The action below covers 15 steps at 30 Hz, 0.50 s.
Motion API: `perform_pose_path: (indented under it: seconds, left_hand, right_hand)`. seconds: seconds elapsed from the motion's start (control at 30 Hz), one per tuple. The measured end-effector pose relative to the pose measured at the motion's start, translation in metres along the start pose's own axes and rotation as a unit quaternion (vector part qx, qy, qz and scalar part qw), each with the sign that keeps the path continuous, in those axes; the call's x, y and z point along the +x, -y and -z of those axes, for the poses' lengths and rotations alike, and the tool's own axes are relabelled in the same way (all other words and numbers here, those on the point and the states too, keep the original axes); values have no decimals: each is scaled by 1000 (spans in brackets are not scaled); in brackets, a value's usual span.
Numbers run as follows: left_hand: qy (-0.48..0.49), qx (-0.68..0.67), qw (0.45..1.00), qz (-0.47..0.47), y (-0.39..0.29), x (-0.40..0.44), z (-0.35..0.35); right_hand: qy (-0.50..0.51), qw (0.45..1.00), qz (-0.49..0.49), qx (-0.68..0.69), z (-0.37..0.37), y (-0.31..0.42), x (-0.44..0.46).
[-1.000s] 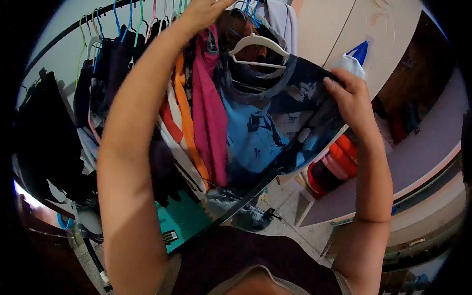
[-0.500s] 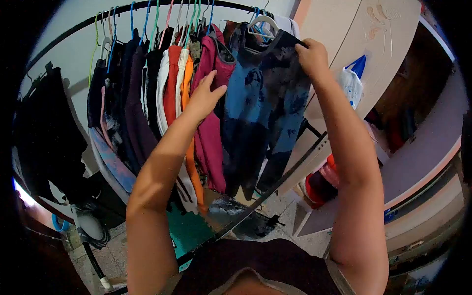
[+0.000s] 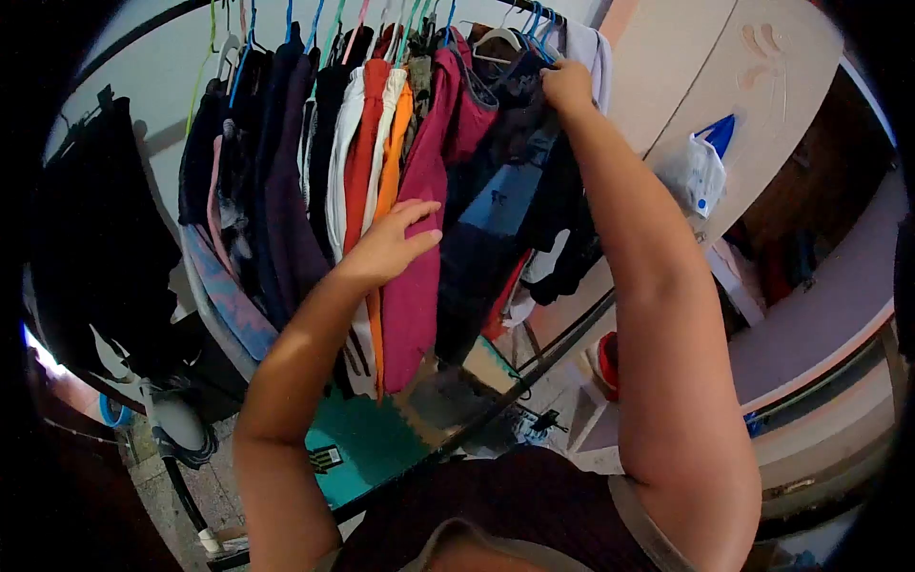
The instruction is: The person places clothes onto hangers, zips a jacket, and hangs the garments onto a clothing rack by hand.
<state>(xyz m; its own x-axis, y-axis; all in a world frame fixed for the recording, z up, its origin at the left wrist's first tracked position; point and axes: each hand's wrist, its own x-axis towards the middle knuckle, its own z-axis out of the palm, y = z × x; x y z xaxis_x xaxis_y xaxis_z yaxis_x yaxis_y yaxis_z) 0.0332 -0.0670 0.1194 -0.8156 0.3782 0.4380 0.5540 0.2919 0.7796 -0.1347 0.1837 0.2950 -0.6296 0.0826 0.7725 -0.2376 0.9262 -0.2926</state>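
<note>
A dark blue patterned top [image 3: 500,195] hangs from a white hanger [image 3: 500,38] near the right end of the clothes rack. My right hand [image 3: 569,88] is closed on the top's shoulder, with the fingertips partly hidden. Lower down, my left hand [image 3: 396,245] lies against a magenta garment [image 3: 419,319], fingers stretched out and thumb apart. Left of it hang an orange garment [image 3: 393,157], a red one [image 3: 365,143] and a white one [image 3: 343,162].
Several dark clothes hang farther left along the black rail [image 3: 157,21]. A pale wardrobe door [image 3: 686,71] with a plastic bag [image 3: 694,176] on it stands at the right. Beneath the clothes is a green board [image 3: 367,434]. Black clothing [image 3: 100,238] hangs on the left wall.
The patterned top has turned and moved in closer to the rack, more edge-on to me. My right hand moved with its shoulder. My left hand has slid down the magenta garment.
</note>
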Motion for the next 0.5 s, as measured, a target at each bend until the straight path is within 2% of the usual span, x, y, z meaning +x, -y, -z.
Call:
perform_pose_path:
  seconds: [0.13, 0.23, 0.3, 0.4, 0.5]
  left_hand:
    - [45, -29, 999, 9, 11, -8, -5]
    - [72, -42, 996, 31, 7, -15, -14]
    - [93, -10, 994, 59, 1, -22, -20]
    - [131, -5, 991, 25, -8, -38, -20]
    - [190, 18, 982, 7, -13, -51, -25]
  right_hand:
    - [40, 997, -39, 47, -2, -13, -10]
    - [3, 995, -25, 95, 1, -16, -38]
    - [12, 994, 20, 104, 5, -28, -61]
    - [19, 982, 104, 158, 36, -37, -127]
    - [166, 977, 93, 98, 92, -56, -218]
